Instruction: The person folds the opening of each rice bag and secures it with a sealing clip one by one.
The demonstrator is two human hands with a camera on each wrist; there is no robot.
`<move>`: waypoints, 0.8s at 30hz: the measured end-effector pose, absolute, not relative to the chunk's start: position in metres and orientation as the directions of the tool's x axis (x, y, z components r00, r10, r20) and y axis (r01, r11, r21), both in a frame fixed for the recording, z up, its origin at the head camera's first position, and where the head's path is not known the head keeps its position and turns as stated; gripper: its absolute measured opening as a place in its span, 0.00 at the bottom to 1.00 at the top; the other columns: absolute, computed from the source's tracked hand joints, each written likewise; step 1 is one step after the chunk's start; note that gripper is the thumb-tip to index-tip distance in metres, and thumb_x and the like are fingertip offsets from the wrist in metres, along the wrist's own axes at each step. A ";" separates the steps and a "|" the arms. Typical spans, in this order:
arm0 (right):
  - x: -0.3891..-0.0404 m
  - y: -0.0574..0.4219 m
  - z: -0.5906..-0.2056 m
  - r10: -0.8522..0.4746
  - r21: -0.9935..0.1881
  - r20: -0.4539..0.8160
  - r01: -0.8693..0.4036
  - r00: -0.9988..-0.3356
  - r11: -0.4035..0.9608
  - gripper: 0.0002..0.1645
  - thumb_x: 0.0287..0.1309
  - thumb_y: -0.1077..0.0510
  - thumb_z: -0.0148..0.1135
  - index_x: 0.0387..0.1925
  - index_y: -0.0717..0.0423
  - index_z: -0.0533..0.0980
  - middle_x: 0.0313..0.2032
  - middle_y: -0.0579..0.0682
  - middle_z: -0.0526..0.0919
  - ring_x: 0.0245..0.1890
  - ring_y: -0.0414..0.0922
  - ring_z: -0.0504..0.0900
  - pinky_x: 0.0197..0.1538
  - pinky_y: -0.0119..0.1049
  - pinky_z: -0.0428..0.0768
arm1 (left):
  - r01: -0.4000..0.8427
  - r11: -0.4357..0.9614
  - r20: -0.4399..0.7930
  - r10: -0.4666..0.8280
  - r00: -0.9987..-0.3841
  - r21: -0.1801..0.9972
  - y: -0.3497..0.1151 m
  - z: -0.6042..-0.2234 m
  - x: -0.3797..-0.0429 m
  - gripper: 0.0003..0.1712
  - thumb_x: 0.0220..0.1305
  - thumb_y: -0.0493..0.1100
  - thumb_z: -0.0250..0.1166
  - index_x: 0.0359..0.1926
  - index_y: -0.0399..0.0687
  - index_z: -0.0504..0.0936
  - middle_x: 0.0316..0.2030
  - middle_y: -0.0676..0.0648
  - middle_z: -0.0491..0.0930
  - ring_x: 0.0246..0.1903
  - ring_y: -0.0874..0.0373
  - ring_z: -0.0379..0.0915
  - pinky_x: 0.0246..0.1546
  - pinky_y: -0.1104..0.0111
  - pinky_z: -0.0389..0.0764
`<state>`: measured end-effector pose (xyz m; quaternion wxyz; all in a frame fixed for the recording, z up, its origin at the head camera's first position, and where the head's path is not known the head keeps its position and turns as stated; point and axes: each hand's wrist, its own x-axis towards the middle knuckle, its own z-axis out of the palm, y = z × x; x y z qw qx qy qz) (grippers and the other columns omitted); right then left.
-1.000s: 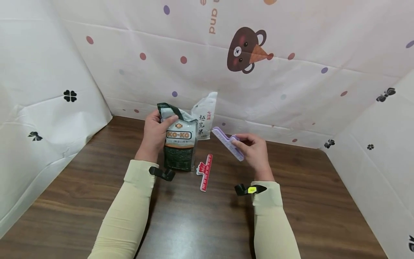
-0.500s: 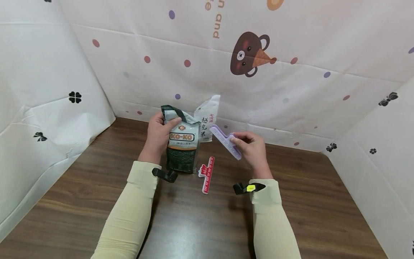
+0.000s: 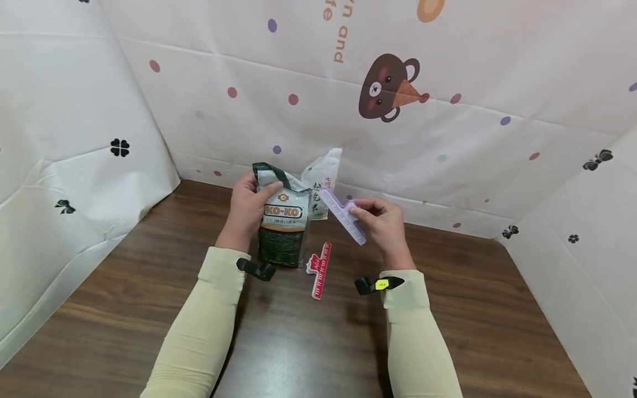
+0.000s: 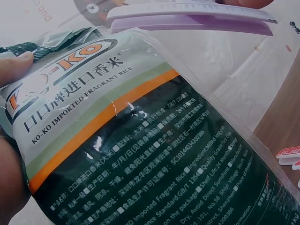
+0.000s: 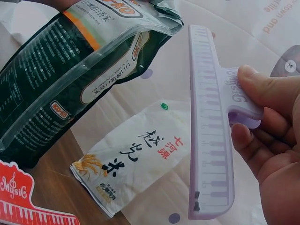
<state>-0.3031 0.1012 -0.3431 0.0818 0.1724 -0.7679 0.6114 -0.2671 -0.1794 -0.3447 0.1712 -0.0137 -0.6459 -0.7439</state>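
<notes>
A green and silver KO-KO rice bag (image 3: 282, 226) stands on the table, its top folded over. My left hand (image 3: 246, 207) grips that folded top from the left, thumb in front. In my right hand (image 3: 385, 224), thumb and fingers pinch the handle of a purple bag clip (image 3: 342, 216) with a piano-key print. The clip is held in the air just right of the bag, apart from it in the right wrist view. Below it, a red bag clip (image 3: 319, 271) lies on the table. A white rice bag (image 5: 136, 159) leans behind, partly hidden by the KO-KO bag.
The wooden table (image 3: 298, 342) ends at a pale printed cloth backdrop (image 3: 239, 121) behind the bags. More white cloth (image 3: 572, 265) rises along the right side, and another sheet (image 3: 74, 166) along the left.
My right hand has brought the purple clip slightly left, nearer the KO-KO bag. My left hand keeps its grip on the bag's top. The head view has shifted a little.
</notes>
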 end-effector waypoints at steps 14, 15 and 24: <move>-0.309 0.091 -0.340 -0.205 -0.899 0.360 -0.397 -0.910 0.184 0.17 0.50 0.58 0.74 0.40 0.63 0.84 0.36 0.42 0.84 0.33 0.37 0.81 0.35 0.26 0.80 | 0.233 -0.082 0.208 -0.236 -0.949 0.969 -0.181 -0.344 -0.265 0.12 0.61 0.47 0.69 0.43 0.53 0.79 0.41 0.51 0.80 0.40 0.58 0.81 0.39 0.67 0.83; -0.309 0.090 -0.339 -0.207 -0.899 0.362 -0.399 -0.909 0.182 0.16 0.50 0.58 0.74 0.40 0.63 0.84 0.37 0.44 0.85 0.33 0.37 0.81 0.35 0.27 0.80 | 0.236 -0.083 0.211 -0.236 -0.948 0.968 -0.181 -0.343 -0.265 0.11 0.61 0.47 0.69 0.43 0.53 0.79 0.41 0.51 0.80 0.40 0.58 0.81 0.39 0.67 0.83; -0.312 0.083 -0.334 -0.221 -0.892 0.376 -0.416 -0.900 0.178 0.15 0.49 0.58 0.75 0.38 0.63 0.85 0.35 0.42 0.86 0.32 0.38 0.80 0.33 0.27 0.78 | 0.259 -0.069 0.238 -0.231 -0.944 0.963 -0.180 -0.344 -0.266 0.11 0.61 0.47 0.68 0.43 0.53 0.79 0.42 0.50 0.80 0.41 0.57 0.80 0.40 0.66 0.82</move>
